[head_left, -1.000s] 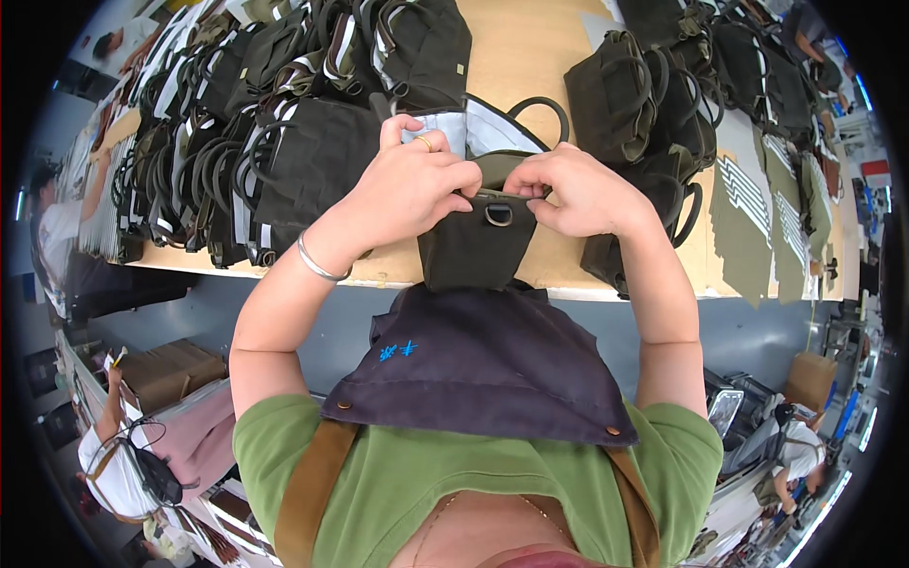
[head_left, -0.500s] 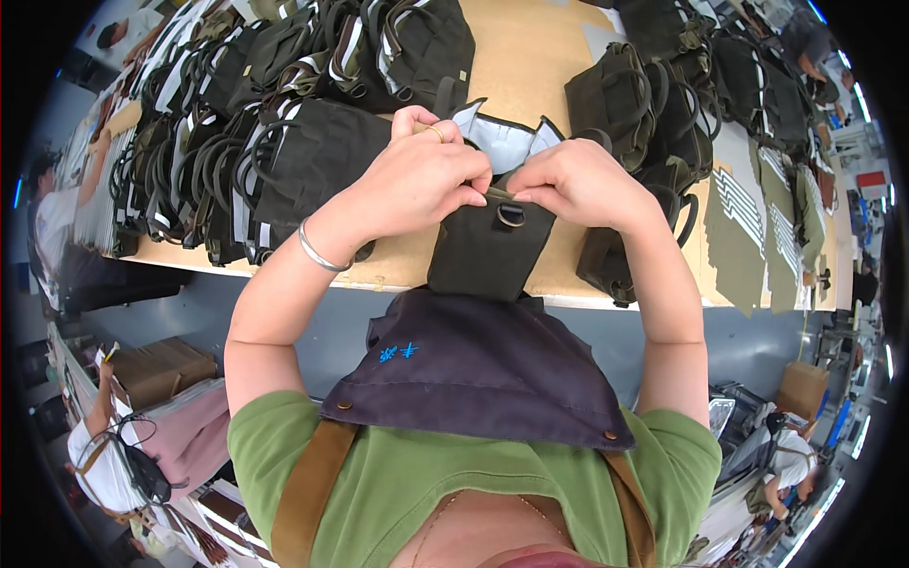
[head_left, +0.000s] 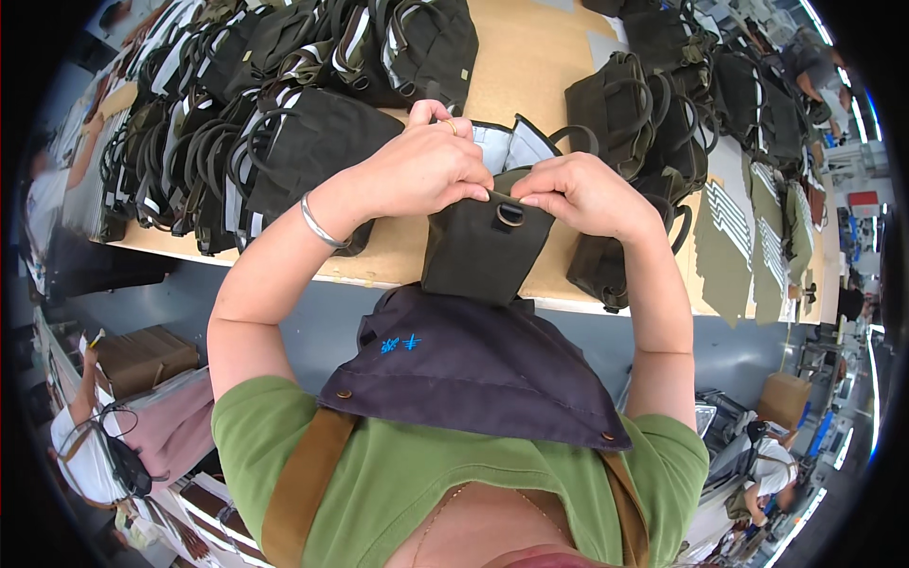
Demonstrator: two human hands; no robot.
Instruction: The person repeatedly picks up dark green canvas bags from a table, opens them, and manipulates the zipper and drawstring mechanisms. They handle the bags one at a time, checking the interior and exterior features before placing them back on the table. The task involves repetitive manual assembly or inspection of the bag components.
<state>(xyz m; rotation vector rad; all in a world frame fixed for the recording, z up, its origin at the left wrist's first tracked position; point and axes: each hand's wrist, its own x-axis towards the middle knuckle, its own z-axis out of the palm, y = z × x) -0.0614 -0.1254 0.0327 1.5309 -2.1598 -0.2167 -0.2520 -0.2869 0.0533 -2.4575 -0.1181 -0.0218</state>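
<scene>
A dark olive bag [head_left: 485, 256] stands at the table's near edge with its side panel and a metal D-ring [head_left: 509, 216] turned toward me. Its pale grey lining [head_left: 502, 147] shows beyond my fingers. My left hand [head_left: 426, 166] pinches the upper edge of the side panel, left of the D-ring. On the other side of the ring, my right hand [head_left: 578, 194] grips the same edge between thumb and fingers. A dark carrying handle [head_left: 578, 137] of the bag loops up behind my right hand.
Many dark bags [head_left: 322, 142] crowd the table [head_left: 521, 57] on the left, and more bags [head_left: 615, 104] stand at the right. Flat olive pieces with white stripes [head_left: 739, 227] lie further right. Other people [head_left: 90, 445] are at work around the room.
Both hands keep their pinch on the bag's edge. The left hand has shifted slightly, and the lining's opening looks changed in shape, its right corner standing higher.
</scene>
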